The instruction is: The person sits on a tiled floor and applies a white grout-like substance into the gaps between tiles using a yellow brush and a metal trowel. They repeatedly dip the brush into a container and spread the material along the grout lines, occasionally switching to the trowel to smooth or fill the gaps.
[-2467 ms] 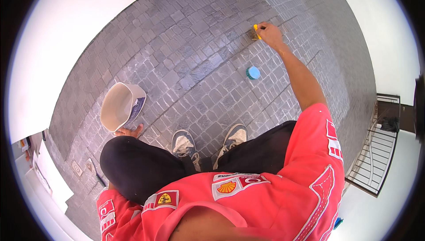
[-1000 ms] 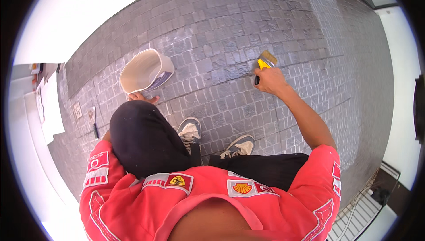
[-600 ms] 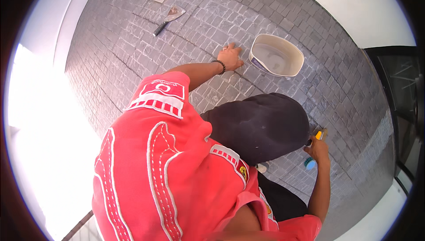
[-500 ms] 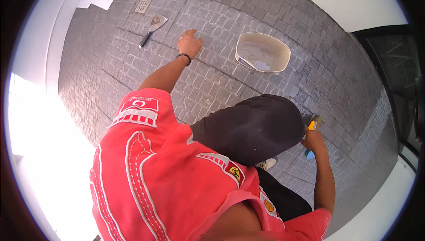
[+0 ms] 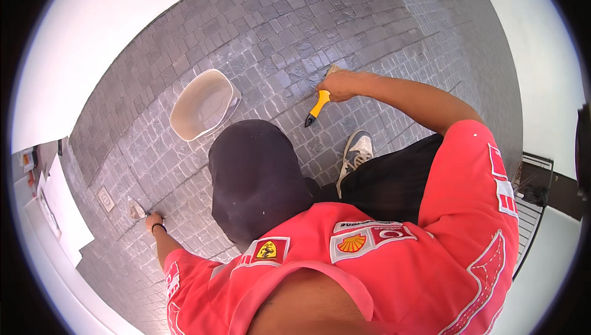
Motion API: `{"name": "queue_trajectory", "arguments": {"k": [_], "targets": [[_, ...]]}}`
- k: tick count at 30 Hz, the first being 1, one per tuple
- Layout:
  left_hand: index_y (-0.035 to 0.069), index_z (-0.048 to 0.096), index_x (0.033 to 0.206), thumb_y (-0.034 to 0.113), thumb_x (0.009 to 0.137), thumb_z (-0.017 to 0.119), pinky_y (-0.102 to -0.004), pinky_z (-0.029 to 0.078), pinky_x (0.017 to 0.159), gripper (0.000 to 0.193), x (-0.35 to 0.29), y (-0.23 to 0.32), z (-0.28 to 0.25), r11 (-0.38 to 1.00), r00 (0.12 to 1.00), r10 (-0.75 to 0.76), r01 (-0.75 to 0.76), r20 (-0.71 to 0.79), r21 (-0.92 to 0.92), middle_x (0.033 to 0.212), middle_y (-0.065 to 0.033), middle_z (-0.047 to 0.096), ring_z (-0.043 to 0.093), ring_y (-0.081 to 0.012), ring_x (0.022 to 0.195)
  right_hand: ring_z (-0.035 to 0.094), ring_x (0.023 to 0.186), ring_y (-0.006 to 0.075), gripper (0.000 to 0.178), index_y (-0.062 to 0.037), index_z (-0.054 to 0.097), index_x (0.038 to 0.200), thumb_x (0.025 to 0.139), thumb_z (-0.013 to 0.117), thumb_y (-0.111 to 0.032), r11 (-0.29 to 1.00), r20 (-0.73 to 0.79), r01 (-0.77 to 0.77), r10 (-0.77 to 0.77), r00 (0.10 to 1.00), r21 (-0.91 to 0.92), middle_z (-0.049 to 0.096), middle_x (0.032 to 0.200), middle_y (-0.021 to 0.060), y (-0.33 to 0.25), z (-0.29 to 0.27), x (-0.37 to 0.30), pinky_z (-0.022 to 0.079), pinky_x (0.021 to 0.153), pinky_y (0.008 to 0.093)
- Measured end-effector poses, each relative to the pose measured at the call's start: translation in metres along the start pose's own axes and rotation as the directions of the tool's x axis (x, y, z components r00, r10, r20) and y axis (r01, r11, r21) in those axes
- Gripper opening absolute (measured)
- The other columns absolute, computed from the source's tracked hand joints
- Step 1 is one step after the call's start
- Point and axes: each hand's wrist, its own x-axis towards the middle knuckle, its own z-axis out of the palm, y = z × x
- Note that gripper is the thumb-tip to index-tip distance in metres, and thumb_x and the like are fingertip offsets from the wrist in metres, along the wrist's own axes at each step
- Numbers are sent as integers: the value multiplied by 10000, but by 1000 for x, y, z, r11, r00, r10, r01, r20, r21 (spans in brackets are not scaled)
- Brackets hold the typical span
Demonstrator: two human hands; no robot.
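Down at the lower left, my left hand [image 5: 154, 220] is closed at the handle end of a scraper [image 5: 135, 209]. The scraper's broad, stained blade is at the paving, while my fingers hide most of its dark handle. My right hand [image 5: 340, 85] reaches out over the stones at the upper middle, fingers wrapped around a yellow-handled paintbrush [image 5: 319, 103]. The black tip of its handle points back toward my foot, and the pale bristle end shows just past my knuckles. Between my hands stands an off-white plastic tub [image 5: 184, 112] with a little greyish-white content inside.
Grey stone paving [image 5: 277, 2] spreads all around, with whitish residue in places. A small square drain cover [image 5: 106, 199] lies beyond the scraper. My bent knee [image 5: 255, 169] and shoe [image 5: 356, 153] are close to the tub. White walls border the paving; a black metal rack [image 5: 532, 212] stands at right.
My view has turned right. The left hand, open and apart from the scraper before, is now closed at its handle. My right hand with the paintbrush has swung out from beside my knee.
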Motion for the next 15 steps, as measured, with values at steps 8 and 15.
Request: {"name": "queue_trajectory", "arguments": {"k": [8,15], "targets": [[50,520,1022,379,1074,565,-243,339,603,336,-167,182,-205,286,737,576,-587,-354,-758,763,34,465,411,-66,674,710,1013,372,545,42,600,1372,945,653,-292,797,-419,350,-135,898,492,728,1131,235,-33,-123,-31,558,881,424],[-2,394,1493,254,1094,539,-278,475,803,496,-434,423,-311,-61,86,979,-745,-186,-664,1079,-55,573,546,-123,902,676,1024,253,616,-16,528,1407,1035,573,-505,146,-638,643,-85,765,752,667,1214,172,-72,-131,-43,593,835,390]]}}
